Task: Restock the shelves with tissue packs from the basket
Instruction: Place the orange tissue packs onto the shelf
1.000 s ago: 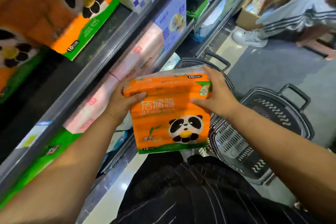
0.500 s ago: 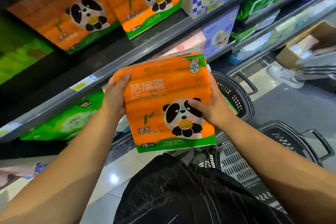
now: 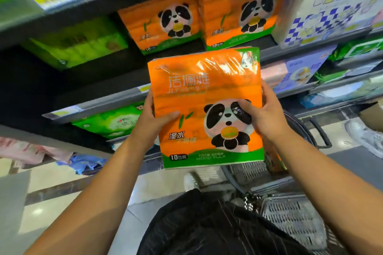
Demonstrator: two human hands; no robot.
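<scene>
Both hands grip one orange panda tissue pack (image 3: 207,93) in the head view. The left hand (image 3: 154,119) clamps its left edge and the right hand (image 3: 267,118) its right edge, thumbs on the printed front and fingers curled behind. Held by the sides, the soft pack stays flat and upright, label outward, probably so it can slide in face-first. It hangs in the air in front of the shelf rail (image 3: 99,103), just below two matching panda packs (image 3: 165,27) already on the shelf, with green packs (image 3: 78,45) to their left. The grey basket (image 3: 290,211) sits low at the right. Compared with half a second earlier, the pack is higher and more squarely upright, closer to the matching row and farther above the basket.
</scene>
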